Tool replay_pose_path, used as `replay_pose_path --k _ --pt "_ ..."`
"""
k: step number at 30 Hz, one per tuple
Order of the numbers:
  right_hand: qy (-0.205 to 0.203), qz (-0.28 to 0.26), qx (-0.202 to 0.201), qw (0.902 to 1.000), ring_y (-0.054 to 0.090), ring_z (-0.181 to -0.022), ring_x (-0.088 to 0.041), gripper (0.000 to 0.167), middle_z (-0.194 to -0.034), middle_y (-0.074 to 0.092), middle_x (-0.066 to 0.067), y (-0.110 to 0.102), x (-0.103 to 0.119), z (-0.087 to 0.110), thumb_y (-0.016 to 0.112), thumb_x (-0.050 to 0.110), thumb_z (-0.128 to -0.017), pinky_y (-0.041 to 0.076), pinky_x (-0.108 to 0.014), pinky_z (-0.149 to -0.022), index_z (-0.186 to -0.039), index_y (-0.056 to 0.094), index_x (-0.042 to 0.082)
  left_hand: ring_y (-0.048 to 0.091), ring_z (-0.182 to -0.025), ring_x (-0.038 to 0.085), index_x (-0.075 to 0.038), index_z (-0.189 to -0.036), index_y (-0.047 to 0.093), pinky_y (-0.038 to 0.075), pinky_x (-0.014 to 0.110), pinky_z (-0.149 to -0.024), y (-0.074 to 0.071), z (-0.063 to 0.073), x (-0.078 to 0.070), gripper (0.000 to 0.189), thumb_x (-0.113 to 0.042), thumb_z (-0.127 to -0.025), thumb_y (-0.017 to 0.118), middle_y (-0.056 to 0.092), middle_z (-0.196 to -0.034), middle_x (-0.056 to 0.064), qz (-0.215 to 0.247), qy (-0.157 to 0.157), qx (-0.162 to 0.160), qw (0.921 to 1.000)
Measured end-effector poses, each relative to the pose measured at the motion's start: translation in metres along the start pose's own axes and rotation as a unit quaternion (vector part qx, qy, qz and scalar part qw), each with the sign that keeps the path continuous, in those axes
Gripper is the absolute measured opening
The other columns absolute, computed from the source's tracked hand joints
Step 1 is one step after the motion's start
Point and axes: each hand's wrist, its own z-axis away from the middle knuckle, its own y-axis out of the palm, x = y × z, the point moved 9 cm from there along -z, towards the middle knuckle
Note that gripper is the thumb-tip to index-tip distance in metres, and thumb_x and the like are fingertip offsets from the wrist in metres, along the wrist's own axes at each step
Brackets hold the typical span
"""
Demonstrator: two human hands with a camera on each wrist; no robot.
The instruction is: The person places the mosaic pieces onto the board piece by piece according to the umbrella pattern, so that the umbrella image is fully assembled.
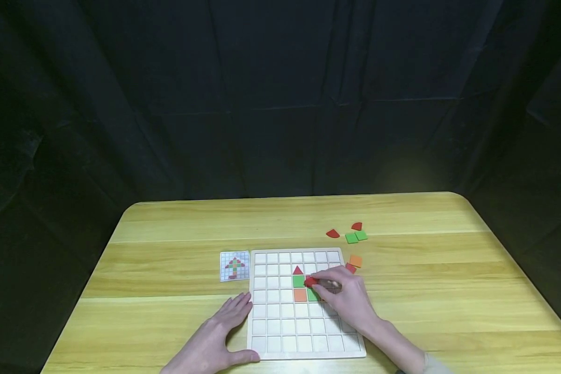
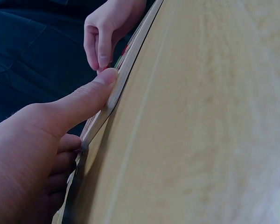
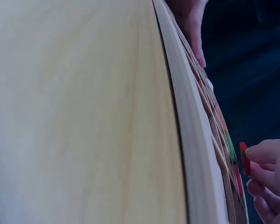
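Observation:
In the head view, a white gridded wooden board (image 1: 287,327) lies on the table. My right hand (image 1: 348,298) pinches a red tile (image 1: 310,281) between thumb and fingertips, close over the board's middle; the right wrist view shows this red tile (image 3: 245,158) edge-on. Beside it on the board sit a red triangle tile (image 1: 297,270), a green square tile (image 1: 298,281), an orange square tile (image 1: 300,295) and a second green square (image 1: 314,295), partly covered by my fingers. My left hand (image 1: 217,332) rests along the board's left edge, thumb at the near corner, fingers extended.
A pattern card (image 1: 235,266) with a small coloured figure lies left of the board. Beyond the board at right are two red rounded wedges (image 1: 333,234) and two green squares (image 1: 351,238). An orange square (image 1: 355,261) and a red tile (image 1: 350,268) lie by its right edge.

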Motion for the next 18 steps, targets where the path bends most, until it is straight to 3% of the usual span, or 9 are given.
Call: replay_pose_path --k 4,9,13,18 --pt "-0.009 0.000 0.016 0.9998 0.067 -0.080 -0.014 0.023 -0.090 0.072 0.000 0.012 0.008 -0.001 0.084 0.002 -0.077 0.059 -0.021 -0.065 -0.097 0.079 0.011 0.027 -0.150 0.034 -0.009 -0.152 0.042 0.032 0.056 -0.116 0.002 -0.001 0.002 0.100 -0.071 -0.079 0.068 0.030 -0.164 0.001 0.008 -0.011 0.012 0.9998" --pt "-0.046 0.056 0.021 0.9972 0.064 -0.081 -0.012 0.025 -0.090 0.071 0.002 0.023 0.016 -0.004 0.087 0.006 -0.075 0.053 -0.020 -0.063 -0.098 0.079 0.012 0.027 -0.150 0.034 -0.009 -0.152 0.042 0.032 0.057 -0.116 0.004 -0.001 0.003 0.100 -0.072 -0.078 0.067 0.030 -0.164 0.001 0.009 -0.014 0.015 0.9997" --pt "-0.068 0.081 0.007 0.9943 0.065 -0.087 -0.014 0.025 -0.089 0.072 0.001 0.027 0.019 -0.006 0.089 0.009 -0.073 0.056 -0.022 -0.066 -0.096 0.079 0.012 0.027 -0.150 0.034 -0.010 -0.152 0.042 0.032 0.056 -0.117 0.004 -0.002 0.003 0.100 -0.073 -0.078 0.066 0.029 -0.164 0.001 0.008 -0.017 0.017 0.9997" --pt "-0.074 0.099 -0.022 0.9920 0.064 -0.082 -0.014 0.023 -0.082 0.071 0.001 0.027 0.019 -0.008 0.091 0.011 -0.071 0.055 -0.022 -0.063 -0.090 0.079 0.011 0.027 -0.150 0.034 -0.010 -0.152 0.042 0.032 0.056 -0.117 0.003 -0.002 0.003 0.100 -0.073 -0.078 0.067 0.029 -0.164 0.001 0.010 -0.018 0.019 0.9996"
